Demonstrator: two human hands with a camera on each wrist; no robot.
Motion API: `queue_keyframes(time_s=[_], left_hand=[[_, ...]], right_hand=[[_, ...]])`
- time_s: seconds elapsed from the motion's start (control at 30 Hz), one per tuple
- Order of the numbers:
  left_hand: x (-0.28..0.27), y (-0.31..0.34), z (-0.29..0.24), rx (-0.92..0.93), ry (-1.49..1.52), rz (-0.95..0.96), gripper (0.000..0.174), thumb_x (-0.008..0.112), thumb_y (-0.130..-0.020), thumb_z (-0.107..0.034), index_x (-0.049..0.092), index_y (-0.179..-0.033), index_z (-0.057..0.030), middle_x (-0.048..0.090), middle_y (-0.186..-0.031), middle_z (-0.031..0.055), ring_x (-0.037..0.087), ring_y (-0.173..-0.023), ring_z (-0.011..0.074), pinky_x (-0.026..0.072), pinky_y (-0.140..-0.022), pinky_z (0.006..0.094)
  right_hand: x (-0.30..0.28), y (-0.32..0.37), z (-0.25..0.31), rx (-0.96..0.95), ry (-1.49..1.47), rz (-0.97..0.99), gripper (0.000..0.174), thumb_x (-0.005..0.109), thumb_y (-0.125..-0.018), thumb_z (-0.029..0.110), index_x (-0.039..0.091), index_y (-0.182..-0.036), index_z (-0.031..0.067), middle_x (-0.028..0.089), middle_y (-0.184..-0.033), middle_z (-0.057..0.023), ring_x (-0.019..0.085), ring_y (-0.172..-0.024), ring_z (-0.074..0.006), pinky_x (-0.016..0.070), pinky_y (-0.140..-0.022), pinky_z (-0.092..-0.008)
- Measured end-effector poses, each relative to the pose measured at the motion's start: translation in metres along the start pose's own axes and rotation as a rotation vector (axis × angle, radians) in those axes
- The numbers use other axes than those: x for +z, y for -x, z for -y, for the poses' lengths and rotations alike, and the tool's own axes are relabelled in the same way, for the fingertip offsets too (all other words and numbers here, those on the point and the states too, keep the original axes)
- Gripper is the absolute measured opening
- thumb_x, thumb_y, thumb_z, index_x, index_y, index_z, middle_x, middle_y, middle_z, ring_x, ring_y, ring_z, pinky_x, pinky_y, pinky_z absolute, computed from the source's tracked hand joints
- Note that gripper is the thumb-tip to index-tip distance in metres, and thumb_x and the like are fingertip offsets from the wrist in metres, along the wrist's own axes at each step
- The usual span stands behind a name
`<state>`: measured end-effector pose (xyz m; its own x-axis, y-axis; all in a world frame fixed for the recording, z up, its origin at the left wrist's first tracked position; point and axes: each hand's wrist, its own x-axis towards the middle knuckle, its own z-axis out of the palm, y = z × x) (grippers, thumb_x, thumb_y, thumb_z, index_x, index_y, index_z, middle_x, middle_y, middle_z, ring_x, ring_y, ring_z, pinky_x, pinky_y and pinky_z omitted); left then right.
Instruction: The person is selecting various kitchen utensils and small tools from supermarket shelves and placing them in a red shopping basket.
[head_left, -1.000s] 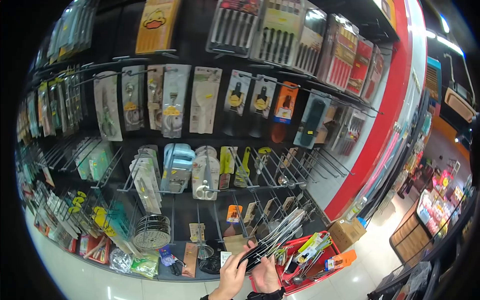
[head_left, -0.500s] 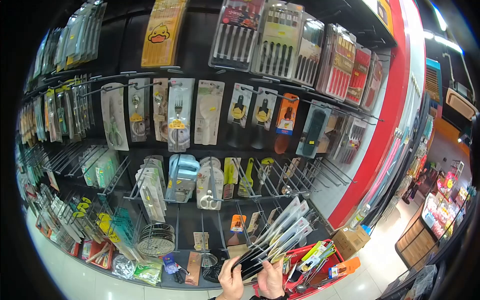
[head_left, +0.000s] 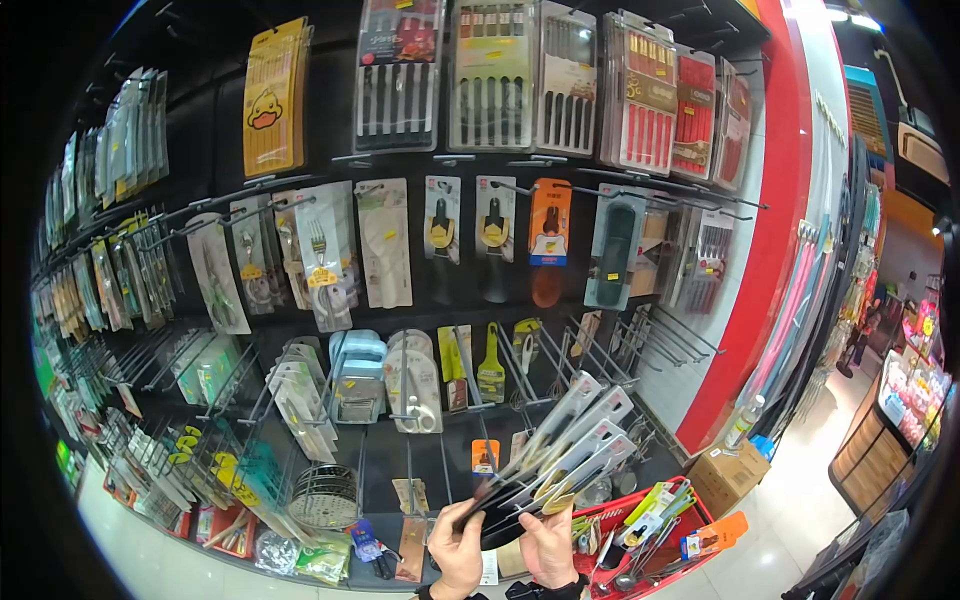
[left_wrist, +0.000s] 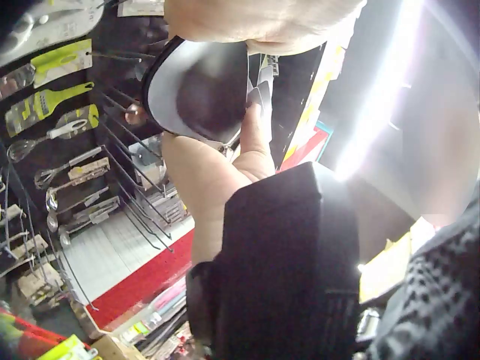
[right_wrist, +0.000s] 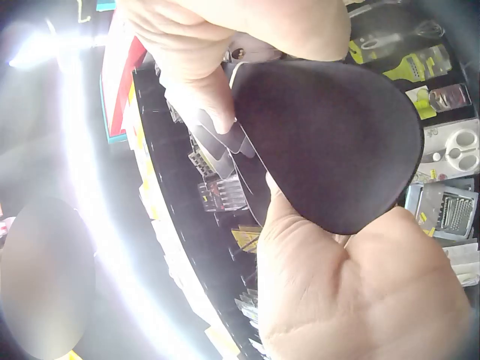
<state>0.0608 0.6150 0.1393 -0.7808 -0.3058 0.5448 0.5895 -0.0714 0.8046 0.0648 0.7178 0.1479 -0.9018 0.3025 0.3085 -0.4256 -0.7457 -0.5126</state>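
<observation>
Utensils in a fanned stack of cards (head_left: 580, 445) are between your two hands, in front of the display wall (head_left: 405, 450) and beside the red basket (head_left: 605, 508). The cards slant up and to the right, while the dark, rounded end (right_wrist: 337, 142) of the stack lies down between your palms. Your left hand (head_left: 457, 552) grips the stack at its lower left, fingers bent round the edge. Your right hand (head_left: 548, 550) pinches it from the right, the thumb lying on top and the fingers going underneath; you have those fingers partly hidden, so whether they are spread or pressed together cannot be told.

To your right, the basket holds green-handled and metal utensils, with an orange card (head_left: 715, 536) leaning out over its side. Just behind it stands a cardboard box (head_left: 730, 472), with a clear bottle (head_left: 743, 422) near its top. Ahead of you, carded scissors (head_left: 415, 385) hang beside a blue-topped grater (head_left: 357, 378), and a bright green utensil (head_left: 491, 365) hangs further right. Above these, an orange-carded utensil (head_left: 548, 240) hangs between a black one on a pale card (head_left: 494, 225) and a dark green one (head_left: 614, 250)
</observation>
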Motion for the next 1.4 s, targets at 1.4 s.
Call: queue_keyframes(time_s=[1.4], left_hand=[[0.021, -0.202, -0.069, -0.059, 0.253, 0.091, 0.03, 0.039, -0.099, -0.025, 0.05, -0.092, 0.0021, 0.058, -0.067, 0.0103, 0.057, -0.042, 0.0197, 0.0451, -0.036, 0.0272]], right_hand=[[-0.009, -0.044, 0.048, -0.09, -0.103, -0.015, 0.064, 0.062, -0.072, -0.009, 0.039, -0.13, 0.0065, 0.054, -0.116, -0.0063, 0.053, -0.106, -0.0214, 0.0396, -0.098, -0.0358]])
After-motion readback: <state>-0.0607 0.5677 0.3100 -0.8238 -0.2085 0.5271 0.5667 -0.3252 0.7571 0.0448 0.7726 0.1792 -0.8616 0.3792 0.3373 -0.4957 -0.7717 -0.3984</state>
